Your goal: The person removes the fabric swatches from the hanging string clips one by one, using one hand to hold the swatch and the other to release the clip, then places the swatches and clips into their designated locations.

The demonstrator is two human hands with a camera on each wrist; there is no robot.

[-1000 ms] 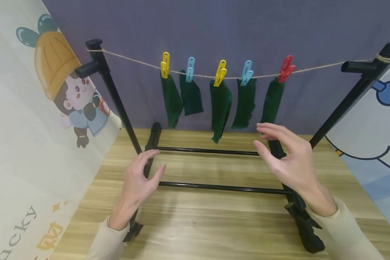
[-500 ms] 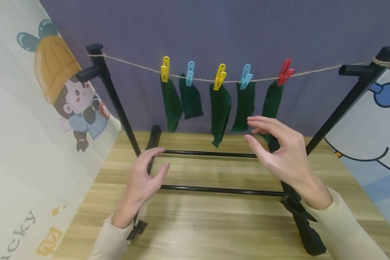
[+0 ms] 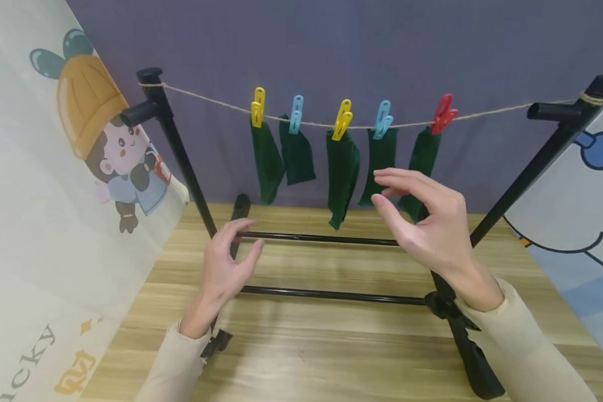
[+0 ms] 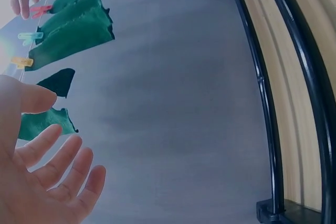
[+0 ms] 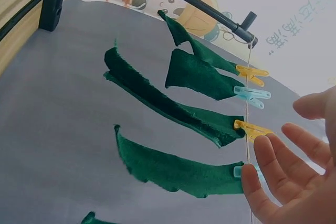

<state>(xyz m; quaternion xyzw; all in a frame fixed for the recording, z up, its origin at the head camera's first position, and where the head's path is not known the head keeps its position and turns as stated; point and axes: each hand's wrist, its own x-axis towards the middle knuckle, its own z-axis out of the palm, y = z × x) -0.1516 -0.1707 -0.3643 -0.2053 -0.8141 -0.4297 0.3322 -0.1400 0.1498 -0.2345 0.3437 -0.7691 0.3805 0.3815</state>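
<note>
Several dark green cloth strips hang in a row from a thin string. Plastic clothespins pin them there: two yellow, two light blue and one red. My right hand is raised with relaxed, slightly bent fingers and holds nothing. In the head view it overlaps the lower parts of the two rightmost strips. My left hand is held lower, beside the rack's left post, its thumb and fingers apart and nothing between them. The left wrist view shows its spread fingers.
A black rack has a left post, a right post and two lower crossbars. It stands on a wood-grain table. Behind is a grey-purple backdrop; a printed panel borders the left.
My right hand has moved left and up, toward the hanging strips. My left hand has risen slightly. The strips and clothespins stay on the string.
</note>
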